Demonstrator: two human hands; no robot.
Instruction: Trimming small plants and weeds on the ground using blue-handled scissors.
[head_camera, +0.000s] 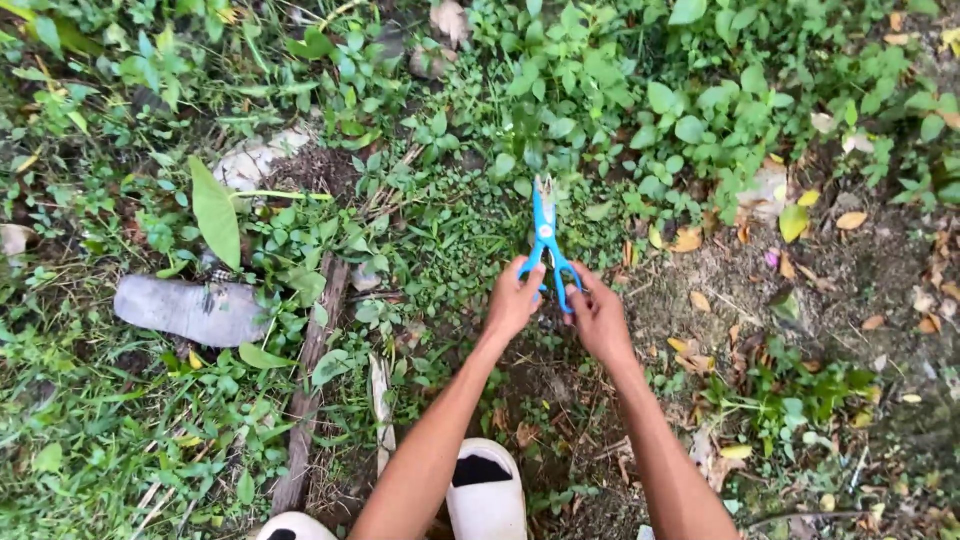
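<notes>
Blue-handled garden shears (545, 232) point away from me into low green weeds (560, 110). My left hand (512, 302) grips the left handle and my right hand (598, 316) grips the right handle. The blades are nearly together, tips up among the leaves. Both forearms reach in from the bottom edge. My white slip-on shoe (485, 492) stands on bare soil below my left arm.
A flattened grey plastic bottle (188, 310) lies at left beside a long broad leaf (215, 212). A weathered wooden stick (310, 380) runs down the ground. Pale stones (255, 158) sit in the weeds. Dry yellow leaves (852, 220) litter bare dirt at right.
</notes>
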